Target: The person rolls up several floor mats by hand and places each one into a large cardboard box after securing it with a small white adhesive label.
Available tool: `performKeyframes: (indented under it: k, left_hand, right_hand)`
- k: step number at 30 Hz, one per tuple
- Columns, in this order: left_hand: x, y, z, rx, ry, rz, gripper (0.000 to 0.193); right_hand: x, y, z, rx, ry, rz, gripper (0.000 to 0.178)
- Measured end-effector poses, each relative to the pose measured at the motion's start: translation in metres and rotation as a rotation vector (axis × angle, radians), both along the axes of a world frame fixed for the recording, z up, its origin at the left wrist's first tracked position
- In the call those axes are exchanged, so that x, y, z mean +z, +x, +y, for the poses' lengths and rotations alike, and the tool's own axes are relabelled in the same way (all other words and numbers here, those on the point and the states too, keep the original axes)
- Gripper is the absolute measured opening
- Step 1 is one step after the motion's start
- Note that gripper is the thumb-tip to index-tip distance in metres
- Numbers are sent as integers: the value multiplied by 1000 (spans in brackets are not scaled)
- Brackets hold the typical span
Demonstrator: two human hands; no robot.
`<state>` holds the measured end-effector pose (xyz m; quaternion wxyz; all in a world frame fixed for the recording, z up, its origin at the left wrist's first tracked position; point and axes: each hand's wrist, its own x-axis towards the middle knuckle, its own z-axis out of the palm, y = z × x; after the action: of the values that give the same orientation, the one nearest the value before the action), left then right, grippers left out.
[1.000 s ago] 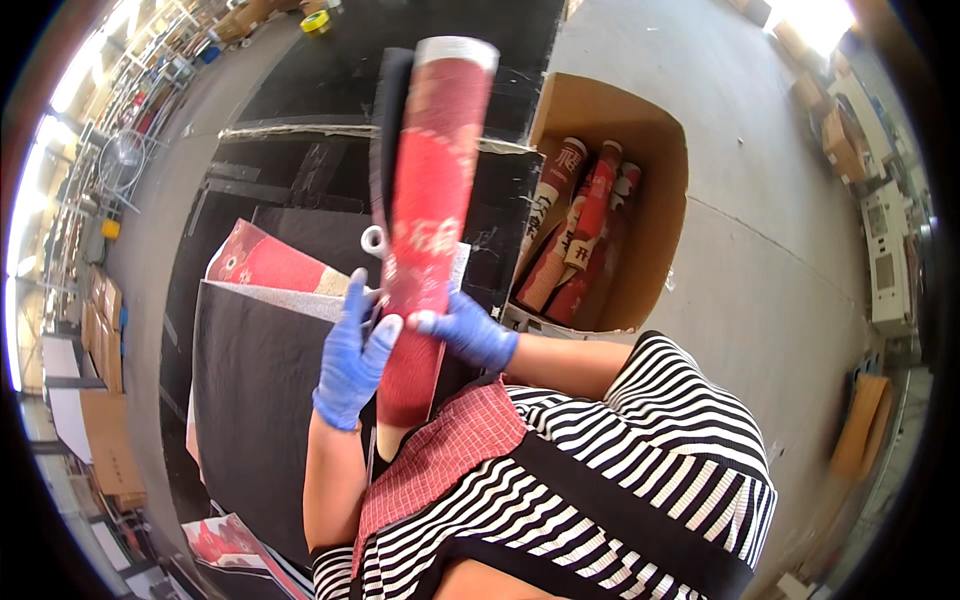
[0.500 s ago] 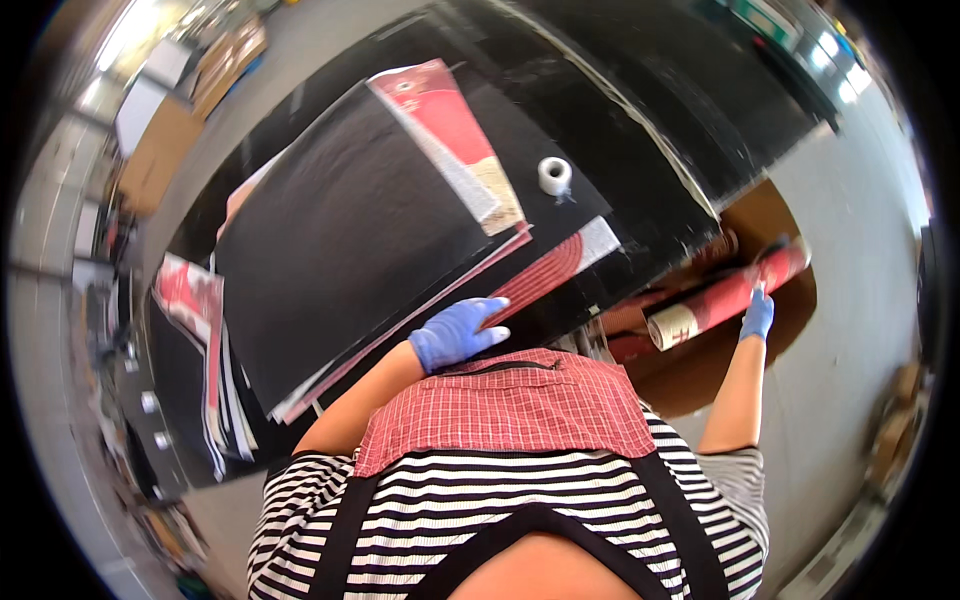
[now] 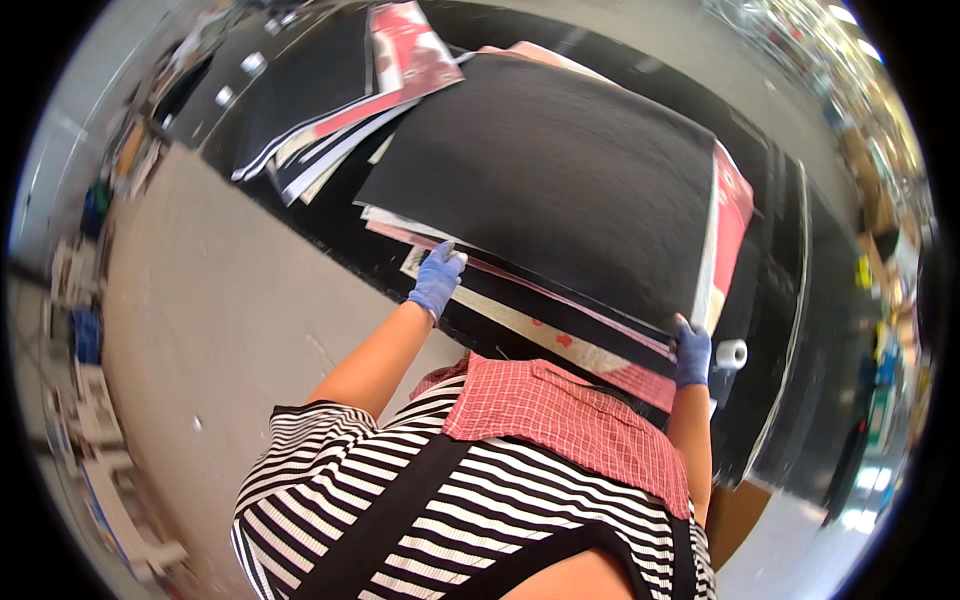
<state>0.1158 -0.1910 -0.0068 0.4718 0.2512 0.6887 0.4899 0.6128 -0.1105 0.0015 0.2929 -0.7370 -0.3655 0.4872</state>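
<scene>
Bright, even daylight; glare at lower right and upper right rim; strong fisheye bending, blurred edges, dark vignette corners.

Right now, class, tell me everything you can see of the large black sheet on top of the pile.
The large black sheet is a broad, flat rectangle with a matte, slightly grainy surface, like card or foam board. It lies on top of a stack of sheets with red, white and black edges on a dark table. The gloved left hand touches the stack's near edge at one corner; the gloved right hand holds the other near corner.
</scene>
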Motion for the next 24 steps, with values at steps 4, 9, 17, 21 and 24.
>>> performKeyframes:
  k: [4,9,17,21,24]
  left_hand:
    - [-5,-30,16,221,-15,-143,43]
    - [7,-54,54,496,84,-547,48]
    - [47,-155,149,625,498,-865,25]
    - [139,-164,178,434,557,-373,22]
    - [225,-165,156,350,802,-249,22]
  right_hand:
    - [31,2,38,-194,-22,665,12]
    - [148,-18,136,-81,373,960,13]
    - [177,15,162,-87,397,856,22]
    - [200,52,141,-144,551,855,23]
    - [244,62,122,-272,773,825,24]
